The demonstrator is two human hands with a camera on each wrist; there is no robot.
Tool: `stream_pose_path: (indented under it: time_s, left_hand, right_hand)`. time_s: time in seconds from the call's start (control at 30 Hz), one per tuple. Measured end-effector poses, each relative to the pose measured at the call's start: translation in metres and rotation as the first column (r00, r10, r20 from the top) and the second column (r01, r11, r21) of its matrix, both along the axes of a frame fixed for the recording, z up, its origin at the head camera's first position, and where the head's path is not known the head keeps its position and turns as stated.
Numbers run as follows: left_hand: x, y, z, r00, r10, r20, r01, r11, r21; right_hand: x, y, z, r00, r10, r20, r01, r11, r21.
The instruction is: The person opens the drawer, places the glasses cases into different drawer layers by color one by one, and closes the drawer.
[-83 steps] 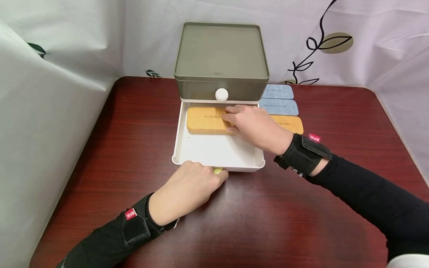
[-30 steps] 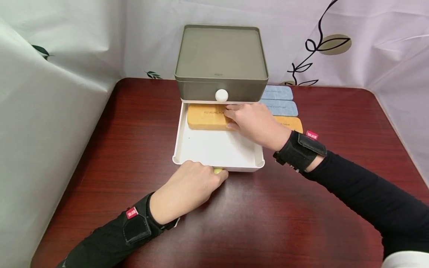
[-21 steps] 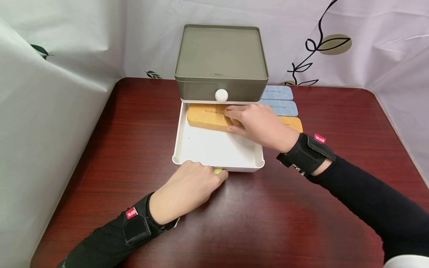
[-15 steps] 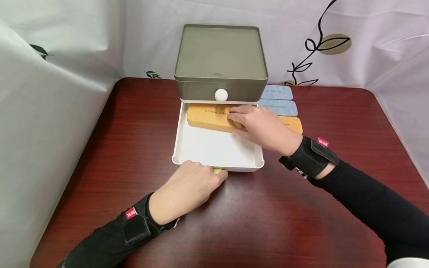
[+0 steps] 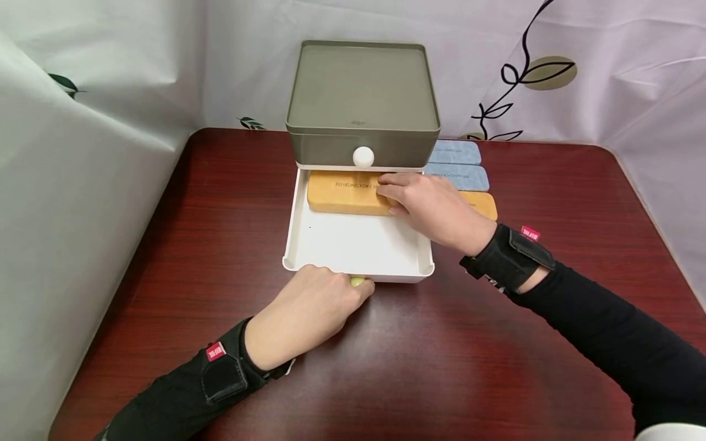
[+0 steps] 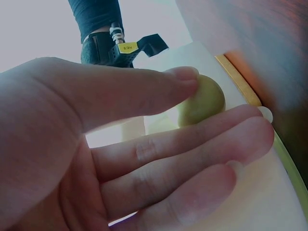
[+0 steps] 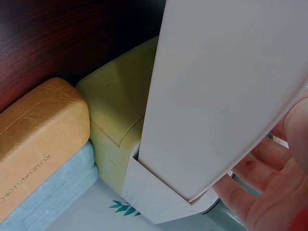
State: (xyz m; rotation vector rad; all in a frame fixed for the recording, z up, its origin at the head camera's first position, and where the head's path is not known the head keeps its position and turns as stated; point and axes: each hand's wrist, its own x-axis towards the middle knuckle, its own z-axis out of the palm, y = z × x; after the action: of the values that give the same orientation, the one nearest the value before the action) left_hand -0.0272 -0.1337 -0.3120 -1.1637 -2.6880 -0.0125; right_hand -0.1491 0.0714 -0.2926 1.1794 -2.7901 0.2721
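Note:
A grey-green storage box (image 5: 364, 86) stands at the back of the table, its lower white drawer (image 5: 358, 248) pulled out. My left hand (image 5: 309, 312) pinches the yellow-green drawer knob (image 6: 207, 103) between thumb and fingers at the drawer's front. In the drawer, a yellow glasses case (image 5: 344, 195) with printed lettering lies crosswise against the back, under the box front. My right hand (image 5: 432, 205) reaches over the drawer's right wall and holds the case's right part, fingers on top and thumb at its front side. That end of the case is hidden behind the hand.
Right of the box, two blue cases (image 5: 455, 176) lie on the table (image 5: 231, 257) with another yellow case (image 5: 480, 202) in front of them, partly behind the right wrist. A white round knob (image 5: 363, 157) marks the upper drawer. White patterned cloth (image 5: 248, 55) stands behind and beside the table.
The yellow case in the drawer has shifted back toward the box; it turned slightly askew, then straightened. My right hand slid a little right along it. My left hand stays on the knob.

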Motion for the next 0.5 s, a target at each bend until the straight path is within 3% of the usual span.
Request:
stream_pose_path:
  time_s: [0.23, 0.4, 0.5]
  left_hand:
    - [0.000, 0.000, 0.000, 1.000, -0.002, 0.006, 0.002, 1.000, 0.006]
    - [0.000, 0.000, 0.000, 1.000, -0.005, 0.005, 0.005, 1.000, 0.008]
    - [-0.001, -0.001, 0.000, 1.000, -0.007, 0.003, 0.007, 1.000, 0.010]
  right_hand:
    - [0.001, 0.004, -0.001, 0.999, 0.032, 0.000, -0.032, 0.998, -0.061]
    - [0.004, 0.013, 0.000, 0.997, 0.068, -0.033, -0.073, 0.976, -0.205]
    - [0.004, 0.021, 0.001, 0.995, 0.052, -0.084, -0.073, 0.959, -0.272]
